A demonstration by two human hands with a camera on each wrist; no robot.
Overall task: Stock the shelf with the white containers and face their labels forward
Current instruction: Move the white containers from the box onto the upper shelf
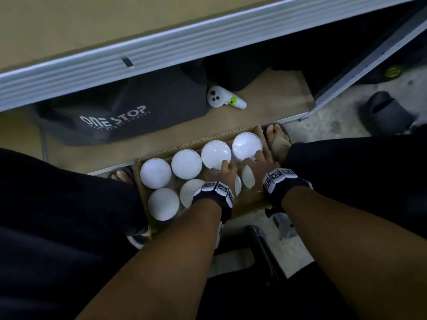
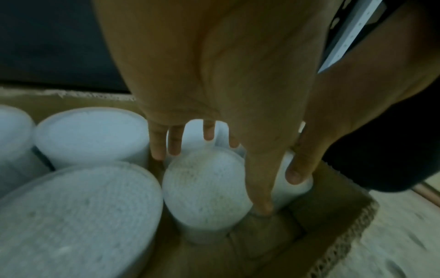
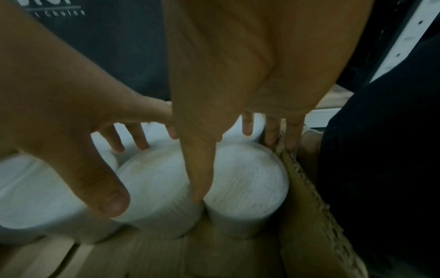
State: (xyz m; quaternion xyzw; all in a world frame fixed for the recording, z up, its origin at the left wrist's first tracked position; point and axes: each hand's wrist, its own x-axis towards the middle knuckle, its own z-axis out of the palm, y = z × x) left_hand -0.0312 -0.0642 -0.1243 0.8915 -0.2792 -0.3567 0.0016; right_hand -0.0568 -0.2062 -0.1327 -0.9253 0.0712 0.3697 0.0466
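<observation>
While both hands reach into the open brown corrugated cardboard box (image 1: 251, 205) on the floor, the round white lidded plastic containers (image 1: 186, 164) stand packed upright inside it, none on the shelf yet. The left hand (image 1: 221, 173) and right hand (image 1: 260, 162) spread straight fingers down around two containers at the box's right end, neither grip closed. They look rigid, smooth and probably light; taking hold around the sides below the lid seems safest.
</observation>
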